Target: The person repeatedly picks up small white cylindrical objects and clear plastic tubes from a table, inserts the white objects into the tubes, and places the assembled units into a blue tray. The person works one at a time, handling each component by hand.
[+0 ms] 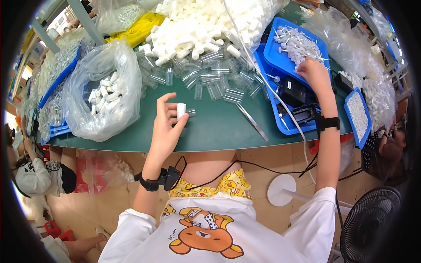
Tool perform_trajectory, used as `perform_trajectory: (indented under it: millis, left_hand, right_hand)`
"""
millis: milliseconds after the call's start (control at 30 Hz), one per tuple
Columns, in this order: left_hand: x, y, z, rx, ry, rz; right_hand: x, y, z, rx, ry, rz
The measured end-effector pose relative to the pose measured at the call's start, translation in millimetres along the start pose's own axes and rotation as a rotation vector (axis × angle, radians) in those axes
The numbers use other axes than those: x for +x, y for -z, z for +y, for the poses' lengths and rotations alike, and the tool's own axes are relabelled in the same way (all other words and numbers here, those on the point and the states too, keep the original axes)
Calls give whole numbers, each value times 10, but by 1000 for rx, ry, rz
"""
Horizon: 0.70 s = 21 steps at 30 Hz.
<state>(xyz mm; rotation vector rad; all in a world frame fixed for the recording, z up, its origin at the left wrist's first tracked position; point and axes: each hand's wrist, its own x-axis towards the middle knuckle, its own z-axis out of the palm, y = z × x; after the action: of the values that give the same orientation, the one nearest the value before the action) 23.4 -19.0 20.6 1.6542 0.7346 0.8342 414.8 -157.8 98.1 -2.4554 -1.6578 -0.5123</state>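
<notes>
Far left, beside the green surface [210, 131]: another person in a white top [33, 177], seated low.

On the surface's left end: a clear plastic bag [103, 92], mouth open, holding small white caps, with blue trays [59, 79] of clear parts behind it.

Left of centre: left hand [165, 127] raised just above the surface, thumb and fingers pinching a small white cap [181, 110] held upright; remaining fingers loosely spread. Black wrist strap [151, 183] with a small device and a cable on that forearm.

Just beside the pinched cap, lying on the surface: one short clear tube [191, 112].

Centre, further back: a scatter of clear plastic tubes [210, 79], mostly lying on their sides, and behind them a large heap of white caps [197, 26] spilling from a bag. Yellow bag [138, 28] to the heap's left.

Right of centre: metal tweezers [252, 120] lying flat on the surface, well apart from both hands.

Right: right hand [313, 72] reaching into a blue tray [280, 52] filled with small white pump parts [298, 44], fingers curled down among them; whether anything is pinched cannot be told. Black strap on that wrist too. A second blue tray [289, 127] below, carrying black items.

Far right: a small blue tray of tiny white pieces [358, 115], more clear bags [351, 44], and a black fan [368, 221] low by the floor.
</notes>
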Motion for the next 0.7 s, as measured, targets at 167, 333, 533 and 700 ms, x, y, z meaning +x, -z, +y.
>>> perform_trajectory:
  millis: [167, 333, 533, 700]
  left_hand:
    - [-3, 11, -133, -96, -12, -23]
    - [-56, -19, -197, -123, -130, 6]
    - [-76, 4, -207, -70, -138, -38]
    - [-67, -22, -150, -58, -112, -37]
  right_hand:
    - [2, 30, 24, 167, 27, 46]
    - [4, -47, 222, 479, -121, 235]
    - [75, -6, 218, 959, -420, 402]
    - [-45, 207, -71, 1175, -381, 508]
